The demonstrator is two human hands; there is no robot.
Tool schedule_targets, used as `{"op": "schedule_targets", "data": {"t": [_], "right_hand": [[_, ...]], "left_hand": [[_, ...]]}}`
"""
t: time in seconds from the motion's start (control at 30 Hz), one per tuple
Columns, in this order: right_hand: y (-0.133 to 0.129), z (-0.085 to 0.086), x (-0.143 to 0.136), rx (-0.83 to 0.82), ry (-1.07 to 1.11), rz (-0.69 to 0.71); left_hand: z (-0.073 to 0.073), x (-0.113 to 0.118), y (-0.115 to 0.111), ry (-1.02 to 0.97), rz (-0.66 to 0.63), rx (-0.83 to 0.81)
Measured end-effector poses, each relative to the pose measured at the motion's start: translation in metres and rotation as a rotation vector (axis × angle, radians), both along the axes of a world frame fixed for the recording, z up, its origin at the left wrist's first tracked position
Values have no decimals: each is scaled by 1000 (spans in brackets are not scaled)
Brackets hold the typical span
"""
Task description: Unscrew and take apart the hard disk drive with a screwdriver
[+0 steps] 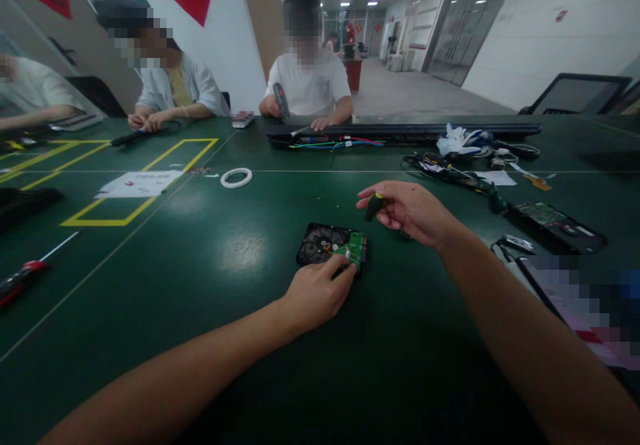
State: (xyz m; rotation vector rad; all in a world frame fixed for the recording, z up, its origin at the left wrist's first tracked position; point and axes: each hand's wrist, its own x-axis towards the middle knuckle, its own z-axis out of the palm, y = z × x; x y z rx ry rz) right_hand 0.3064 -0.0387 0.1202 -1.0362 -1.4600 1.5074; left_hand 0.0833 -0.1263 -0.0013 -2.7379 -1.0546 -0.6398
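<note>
A hard drive lies on the green table with its green circuit board facing up. My left hand grips the near edge of the drive, its thumb and fingers closed at the board. Above and right of the drive, my right hand holds a small screwdriver with a black and yellow handle. The handle points down toward the board; its tip is too small to make out. Several tiny bits, perhaps screws, lie on the table behind the drive.
A second hard drive, cables and white gloves lie to the right. A roll of white tape and a paper sheet are left of centre. At far left is a red-black screwdriver. Co-workers sit across the table.
</note>
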Motion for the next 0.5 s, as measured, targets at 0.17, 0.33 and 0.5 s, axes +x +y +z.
{"op": "schedule_targets", "data": {"t": [0.17, 0.33, 0.5], "right_hand": [[3, -5, 1, -38, 82, 49], [4, -5, 2, -135, 169, 67], [5, -6, 2, -175, 209, 45]], "left_hand": [[1, 0, 0, 5, 3, -7], [2, 0, -1, 3, 2, 4], [0, 0, -1, 7, -1, 2]]}}
